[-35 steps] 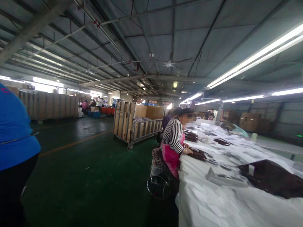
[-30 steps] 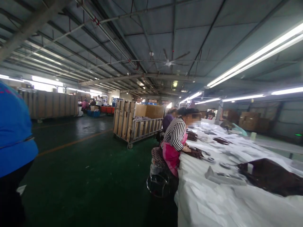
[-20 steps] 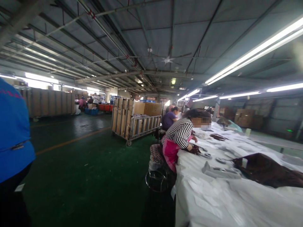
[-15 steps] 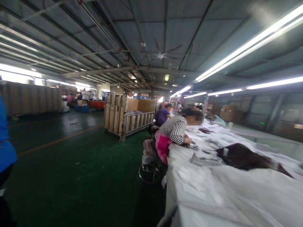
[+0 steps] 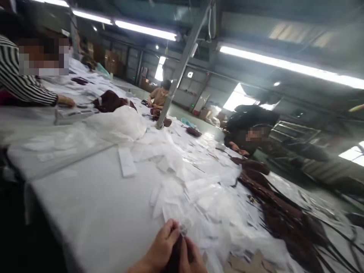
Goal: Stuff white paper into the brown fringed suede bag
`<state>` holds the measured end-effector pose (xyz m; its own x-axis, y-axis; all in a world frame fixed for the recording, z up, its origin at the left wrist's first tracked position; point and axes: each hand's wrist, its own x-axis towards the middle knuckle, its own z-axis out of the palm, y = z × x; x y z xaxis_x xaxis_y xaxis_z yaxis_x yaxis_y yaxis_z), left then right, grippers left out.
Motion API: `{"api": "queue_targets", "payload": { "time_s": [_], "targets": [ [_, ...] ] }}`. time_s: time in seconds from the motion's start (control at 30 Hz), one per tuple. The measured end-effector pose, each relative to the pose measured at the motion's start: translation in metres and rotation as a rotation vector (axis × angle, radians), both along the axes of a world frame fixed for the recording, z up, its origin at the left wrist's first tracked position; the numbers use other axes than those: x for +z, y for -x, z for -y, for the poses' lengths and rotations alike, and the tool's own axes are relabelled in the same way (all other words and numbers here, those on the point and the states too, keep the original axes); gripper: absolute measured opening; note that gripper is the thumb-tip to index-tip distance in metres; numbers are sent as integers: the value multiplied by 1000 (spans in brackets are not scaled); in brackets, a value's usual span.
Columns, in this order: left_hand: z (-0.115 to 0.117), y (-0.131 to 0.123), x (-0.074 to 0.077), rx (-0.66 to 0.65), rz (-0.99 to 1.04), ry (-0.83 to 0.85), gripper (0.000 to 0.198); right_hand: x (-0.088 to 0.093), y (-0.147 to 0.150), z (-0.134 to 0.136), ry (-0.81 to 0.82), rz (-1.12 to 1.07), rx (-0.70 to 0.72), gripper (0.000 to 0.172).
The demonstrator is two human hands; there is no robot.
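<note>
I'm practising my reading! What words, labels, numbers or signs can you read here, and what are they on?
No text can be read.
Green glow at the back: too small and blurred.
Bright square high up: dark mark, too blurred to read.
Dark piece in left hand and right hand: nothing readable.

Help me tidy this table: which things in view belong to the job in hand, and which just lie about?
In hand:
dark brown soft piece, between the left hand and right hand
perhaps the small, clear, shiny item beside the left hand, too blurred to identify

Apparently lying about:
flat white rectangular slip
crumpled thin white sheeting
dark brown soft heap, possibly related by colour
</note>
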<state>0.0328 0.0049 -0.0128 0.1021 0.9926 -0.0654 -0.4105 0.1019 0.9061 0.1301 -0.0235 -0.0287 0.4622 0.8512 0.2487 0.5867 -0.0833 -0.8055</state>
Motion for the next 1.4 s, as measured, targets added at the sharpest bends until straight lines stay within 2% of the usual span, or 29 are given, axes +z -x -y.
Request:
{"api": "queue_targets", "payload": {
  "time_s": [0.1,0.2,0.3,0.4,0.47,0.53,0.6,0.7,0.77,0.83,0.87,0.93,1.0,1.13,1.2,1.27,1.4],
  "targets": [
    [7,4,0,-12,-83,-67,32,-5,-7,-2,-112,91,21,44],
    [12,2,0,8,-120,-95,28,-7,-11,0,-267,234,157,37],
    [13,-4,-4,96,-73,-32,30,-9,-6,9,-400,329,301,34],
    [14,-8,-9,107,5,34,32,-11,0,18,-373,179,309,35],
    [16,-8,-10,68,28,41,31,-8,0,22,-215,-96,253,40],
    [19,-8,-7,-10,8,6,29,0,-5,23,10,-461,210,49],
    [22,-7,0,-120,-50,-79,26,13,-12,21,159,-813,232,50],
    [21,-3,13,-233,-129,-196,18,38,-21,19,158,-1104,322,45],
    [18,1,18,-251,-246,-269,19,54,-25,19,97,-1128,295,42],
    [15,6,19,-285,-433,-368,25,69,-28,20,39,-1047,223,41],
    [15,7,19,-302,-514,-409,22,74,-29,20,23,-985,188,41],
    [15,7,22,-315,-595,-438,14,83,-30,19,14,-866,151,42],
    [18,5,30,-275,-606,-431,19,86,-29,17,-7,-793,151,43],
    [25,1,51,-176,-546,-419,24,74,-18,15,-4,-780,223,44],
    [28,3,52,-128,-532,-360,26,61,-11,16,22,-776,242,46],
    [30,8,43,-125,-528,-289,26,49,-6,17,44,-771,216,48],
    [35,25,9,-168,-431,-277,17,36,-5,18,129,-877,180,48]
  ]
}}
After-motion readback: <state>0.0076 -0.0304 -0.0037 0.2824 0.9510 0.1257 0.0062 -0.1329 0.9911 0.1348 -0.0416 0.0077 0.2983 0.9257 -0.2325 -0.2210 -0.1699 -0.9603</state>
